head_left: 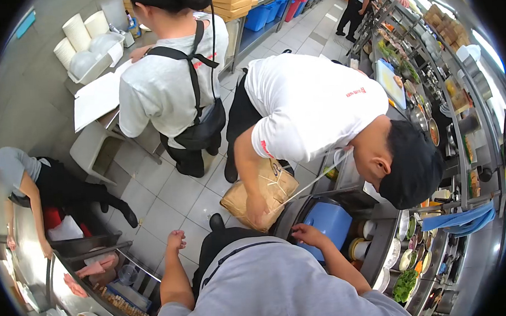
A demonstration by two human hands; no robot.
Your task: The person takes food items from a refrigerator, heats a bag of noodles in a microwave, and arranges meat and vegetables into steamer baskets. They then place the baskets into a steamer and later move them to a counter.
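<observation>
My left hand (177, 240) is raised over the tiled floor with its fingers curled in, and I see nothing in it. My right hand (307, 234) hovers at the edge of a dark container near a blue bin (327, 225). Its fingers are bent and slightly apart, with nothing visible between them. Ahead of me, a brown paper-wrapped package (277, 188) tied with string is low by the floor. A bending co-worker in a white shirt (313, 103) rests a hand (257, 209) on it. A pale string (309, 185) stretches from the package toward that person's head.
Another person in a grey shirt and black apron (169, 88) stands at a side table. To the left, a person leans over a counter (65, 293). A white plastic stool (95, 149) stands by the wall. Food containers (407, 258) line the right counter, beside a blue cloth (459, 220).
</observation>
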